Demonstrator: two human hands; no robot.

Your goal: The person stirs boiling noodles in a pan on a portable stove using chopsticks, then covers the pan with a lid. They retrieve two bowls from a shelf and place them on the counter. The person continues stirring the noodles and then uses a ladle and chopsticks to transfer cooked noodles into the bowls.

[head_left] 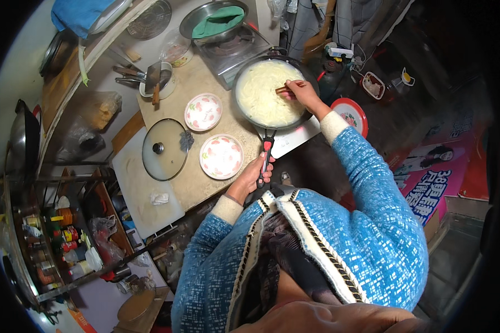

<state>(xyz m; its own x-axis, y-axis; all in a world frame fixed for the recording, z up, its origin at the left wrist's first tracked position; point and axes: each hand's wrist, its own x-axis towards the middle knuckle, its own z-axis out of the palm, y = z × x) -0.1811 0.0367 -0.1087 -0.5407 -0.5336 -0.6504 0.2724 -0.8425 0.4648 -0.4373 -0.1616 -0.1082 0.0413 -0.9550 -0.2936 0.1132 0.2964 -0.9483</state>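
A frying pan (239, 114) full of pale noodles or shreds in liquid (264, 97) rests at the right end of the counter. Its black handle (266, 149) points toward me, and my left hand (255, 173) is wrapped round it. My right hand (301, 95) is over the pan's right side, closed on brown chopsticks (285, 89) whose tips reach into the food. Left of the pan lie two patterned plates, a far one (203, 112) and a near one (221, 156). A glass lid (165, 150) with a black knob lies farther left.
A gas stove (233, 53) bears a steel pan with a green cloth (219, 21) behind the frying pan. Knives stand in a white holder (160, 83) at the back left. A white cutting board (141, 191) holds a crumpled tissue (159, 198). A red-rimmed basin (351, 115) is beyond my right wrist.
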